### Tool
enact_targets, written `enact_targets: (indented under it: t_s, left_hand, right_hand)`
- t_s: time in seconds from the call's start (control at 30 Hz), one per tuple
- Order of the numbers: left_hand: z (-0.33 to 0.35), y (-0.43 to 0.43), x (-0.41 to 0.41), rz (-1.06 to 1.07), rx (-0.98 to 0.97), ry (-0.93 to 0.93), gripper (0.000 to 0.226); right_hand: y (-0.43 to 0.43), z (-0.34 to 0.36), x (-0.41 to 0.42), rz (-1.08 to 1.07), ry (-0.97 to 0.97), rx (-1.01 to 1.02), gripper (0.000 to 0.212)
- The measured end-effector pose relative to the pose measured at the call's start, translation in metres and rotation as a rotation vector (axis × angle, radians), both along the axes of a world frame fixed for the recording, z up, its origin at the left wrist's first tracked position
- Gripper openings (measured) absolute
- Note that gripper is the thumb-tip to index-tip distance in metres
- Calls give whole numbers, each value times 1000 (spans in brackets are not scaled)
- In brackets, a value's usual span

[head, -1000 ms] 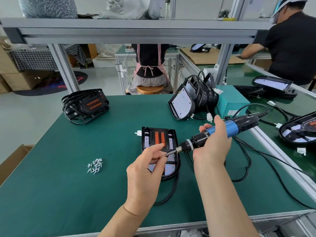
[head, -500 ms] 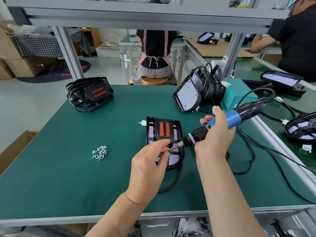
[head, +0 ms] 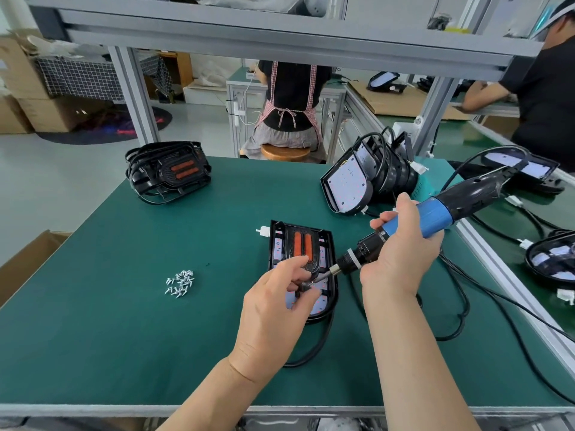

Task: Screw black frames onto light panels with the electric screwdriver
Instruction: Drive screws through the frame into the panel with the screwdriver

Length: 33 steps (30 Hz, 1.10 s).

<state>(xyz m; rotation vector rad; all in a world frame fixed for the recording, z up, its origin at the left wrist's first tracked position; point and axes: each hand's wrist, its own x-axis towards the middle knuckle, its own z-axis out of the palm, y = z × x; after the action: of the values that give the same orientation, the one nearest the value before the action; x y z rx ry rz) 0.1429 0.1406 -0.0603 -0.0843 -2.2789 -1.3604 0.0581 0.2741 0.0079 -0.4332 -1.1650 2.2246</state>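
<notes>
- Gripping the screwdriver (head: 435, 213), the right hand (head: 401, 259) is aiming its bit at the panel (head: 325, 301).
- The left hand (head: 273, 309) is curling beside the bit tip; grip unclear.

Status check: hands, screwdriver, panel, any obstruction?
Right hand grips electric screwdriver, bit angled toward framed light panel. Left hand curled at bit tip; any screw too small to tell. Nothing blocking; loose screws lie left.

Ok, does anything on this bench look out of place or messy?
Nothing looks damaged or spilled. The screws lie in a loose heap on the bare mat, left of the panel being worked on, with no tray. The stack of panels at the far right leans tilted, not flat.
</notes>
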Motion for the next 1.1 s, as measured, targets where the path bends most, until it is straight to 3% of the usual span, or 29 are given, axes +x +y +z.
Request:
enact_targets:
  t_s: [0.17,0.27,0.33,0.4,0.57,0.73,0.83,0.97,1.1]
  left_hand:
    - [3,-21,-25,212,-84,140,32]
    - [3,-41,-54,260,25,-164,34]
    - [2,-48,-70,214,63,-392,48]
    - [0,-48,-78,174,49,-497,66]
    - [-5,-50,-81,148,63,-547,76]
    - [-1,-48,-80,16,66,-632,116]
    - [-2,-44,-83,22,-32,-598,118]
    - [-5,-46,-85,-27,37,-644,118]
    - [-9,-46,-88,-43,43,-617,107]
  right_hand:
    - [5,9,-11,-15,47,37,23]
    - [8,14,-19,-18,66,50,22]
    - [9,17,-24,-19,68,60,23]
    - [9,19,-28,-13,85,70,24]
    - [8,25,-44,-39,164,154,24]
    - [4,28,-65,-49,214,234,27]
    - [3,26,-78,-78,239,309,25]
    - [0,19,-92,-92,231,314,40]
    - [-3,11,-104,-61,221,348,22]
